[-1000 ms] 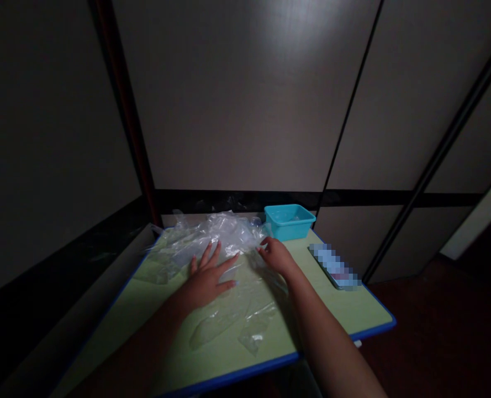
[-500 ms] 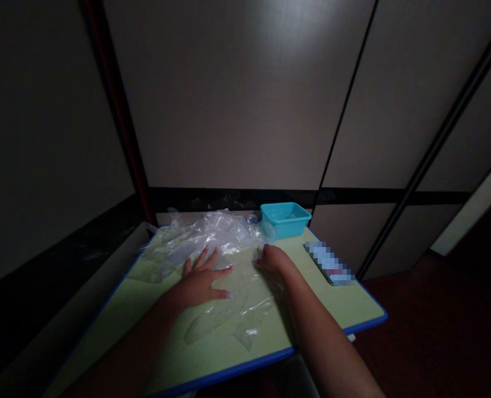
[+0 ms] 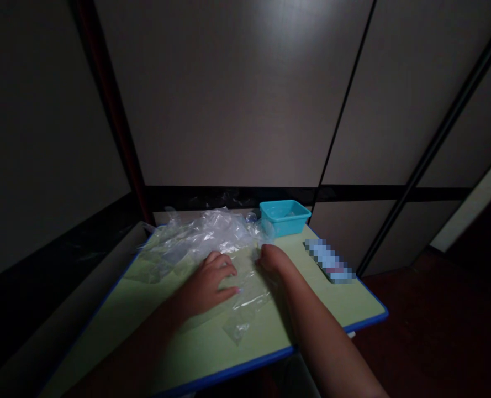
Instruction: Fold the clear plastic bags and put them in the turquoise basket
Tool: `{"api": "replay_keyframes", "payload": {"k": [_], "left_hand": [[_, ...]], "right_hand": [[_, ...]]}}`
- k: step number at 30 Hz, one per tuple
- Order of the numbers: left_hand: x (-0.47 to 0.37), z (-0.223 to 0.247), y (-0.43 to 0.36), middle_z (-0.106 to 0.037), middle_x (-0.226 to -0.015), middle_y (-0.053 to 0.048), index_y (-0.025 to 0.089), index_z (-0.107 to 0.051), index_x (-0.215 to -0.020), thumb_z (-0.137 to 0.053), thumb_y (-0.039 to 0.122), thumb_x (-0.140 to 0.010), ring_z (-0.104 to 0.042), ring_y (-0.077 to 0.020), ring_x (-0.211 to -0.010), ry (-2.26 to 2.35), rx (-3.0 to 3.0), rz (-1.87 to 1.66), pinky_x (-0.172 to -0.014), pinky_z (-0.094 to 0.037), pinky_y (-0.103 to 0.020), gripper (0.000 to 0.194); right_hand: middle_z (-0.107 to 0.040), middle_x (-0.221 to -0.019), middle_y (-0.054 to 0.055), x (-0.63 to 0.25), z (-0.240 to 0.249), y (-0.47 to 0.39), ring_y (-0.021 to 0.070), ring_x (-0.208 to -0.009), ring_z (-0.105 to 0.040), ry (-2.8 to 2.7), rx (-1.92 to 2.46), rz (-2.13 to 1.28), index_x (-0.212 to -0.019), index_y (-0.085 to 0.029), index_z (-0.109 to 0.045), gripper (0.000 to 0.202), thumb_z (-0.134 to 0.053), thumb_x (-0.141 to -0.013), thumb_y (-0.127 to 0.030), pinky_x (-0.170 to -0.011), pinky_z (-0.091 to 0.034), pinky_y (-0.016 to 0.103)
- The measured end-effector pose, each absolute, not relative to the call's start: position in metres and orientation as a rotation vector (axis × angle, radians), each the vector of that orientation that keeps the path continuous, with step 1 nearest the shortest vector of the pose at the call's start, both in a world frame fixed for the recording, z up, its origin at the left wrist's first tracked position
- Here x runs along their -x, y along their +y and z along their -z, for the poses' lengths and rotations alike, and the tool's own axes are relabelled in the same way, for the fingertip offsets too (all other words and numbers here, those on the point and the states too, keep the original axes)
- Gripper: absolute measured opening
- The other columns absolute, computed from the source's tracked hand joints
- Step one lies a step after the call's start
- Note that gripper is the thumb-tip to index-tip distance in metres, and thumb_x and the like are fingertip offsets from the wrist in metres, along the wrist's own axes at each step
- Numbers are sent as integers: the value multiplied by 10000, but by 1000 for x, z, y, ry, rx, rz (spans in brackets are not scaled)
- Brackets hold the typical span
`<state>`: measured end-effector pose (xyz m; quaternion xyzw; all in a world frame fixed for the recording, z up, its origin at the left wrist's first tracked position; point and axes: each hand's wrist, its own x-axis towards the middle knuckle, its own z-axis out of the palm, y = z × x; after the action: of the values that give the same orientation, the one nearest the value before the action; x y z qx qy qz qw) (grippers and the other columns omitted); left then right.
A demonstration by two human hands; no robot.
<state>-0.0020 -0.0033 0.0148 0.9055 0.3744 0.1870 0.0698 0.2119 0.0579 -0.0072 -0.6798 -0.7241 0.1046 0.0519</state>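
A thin, clear plastic piece lies wrinkled on the table between my hands. My right hand is closed at its far right end, fingers curled and pinching the plastic; the fingertips are mostly hidden. Over the left side of the same piece is my left hand, fingers bent and thumb held apart, with nothing visibly gripped. Just beyond both hands, a crumpled heap of clear plastic spreads along the table's back left, and its right end touches a turquoise basket.
The turquoise basket stands at the back edge with something clear inside. A phone, its screen blurred out, lies on the right. The pale green table has a blue rim and stands against panelled cabinet doors.
My left hand has drawn its spread fingers in and shifted slightly right over the plastic. The near part of the plastic has moved a little left and away. My right hand stays nearly still.
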Motion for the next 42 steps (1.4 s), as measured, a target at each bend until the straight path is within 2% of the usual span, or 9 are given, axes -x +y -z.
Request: {"api": "replay_keyframes", "payload": {"k": [3,8,12,19,23,28,31,37,42], "left_hand": [[-13,-12,-19,-519,-1101,-54,253,-611,-995,-703,517,-619,-392,-268,-1097,939,-2727,-513,-938,-336,-376,469],[-12,7,-16,-200,-1467,-67,353,-458,-1281,-732,666,-432,-92,-438,-1299,816,-2775,-238,-1021,-26,-599,945],[-7,14,-9,-121,-1501,-25,435,-451,-1264,-637,706,-559,-47,-455,-1310,849,-2793,-118,-991,3,-649,779],[-16,11,-8,-545,-1174,-28,377,-674,-1009,-566,327,-818,-345,-283,-1184,817,-2803,-406,-993,-285,-463,225],[-17,5,-4,-609,-842,-50,248,-708,-887,-497,298,-843,-503,-206,-898,772,-2617,-593,-822,-409,-349,221],[-17,3,-5,-637,-805,-22,187,-650,-812,-514,233,-792,-549,-177,-818,1051,-2360,-693,-790,-406,-297,145],[-15,8,-3,-615,-782,-4,181,-612,-908,-502,219,-775,-563,-153,-736,1207,-2294,-698,-684,-428,-253,177],[-10,11,3,-559,-664,28,168,-559,-961,-453,255,-798,-548,-139,-611,1234,-2154,-773,-559,-403,-228,212],[-10,12,5,-593,-666,29,184,-550,-968,-441,219,-796,-579,-149,-646,1177,-2179,-761,-617,-426,-245,207]], "right_hand": [[-619,-1086,164,-211,6,58,274,-977,-588,-2141,2099,-283,-1084,-137,-580,402,-560,-754,-364,-753,-436,315],[-591,-1099,168,-209,3,58,270,-984,-575,-2054,2127,-263,-1124,-146,-547,391,-414,-850,-392,-773,-433,340],[-573,-1102,167,-207,2,56,272,-988,-558,-2013,2110,-278,-1118,-152,-553,366,-373,-872,-354,-784,-429,353],[-525,-1168,159,-201,-6,49,320,-1114,-437,-1930,2046,-274,-1131,-179,-544,356,-374,-870,-352,-815,-403,420],[-571,-1109,163,-198,-14,49,274,-1038,-507,-1934,1884,-325,-1085,-142,-565,340,-364,-888,-333,-809,-392,354],[-665,-818,74,-195,-15,47,148,-698,-592,-2065,1596,-585,-922,-140,-623,281,-401,-895,-310,-660,-404,231],[-642,-683,61,-196,-13,45,114,-494,-533,-2069,1501,-1064,-893,-108,-620,371,-331,-915,-339,-533,-393,226],[-597,-632,5,-205,-23,39,96,-539,-482,-2398,1295,-1188,-770,-106,-643,393,-550,-772,-487,-528,-358,201],[-562,-587,-53,-204,-21,39,80,-551,-463,-2599,1204,-1370,-762,-123,-651,243,-715,-618,-308,-549,-348,188]]}}
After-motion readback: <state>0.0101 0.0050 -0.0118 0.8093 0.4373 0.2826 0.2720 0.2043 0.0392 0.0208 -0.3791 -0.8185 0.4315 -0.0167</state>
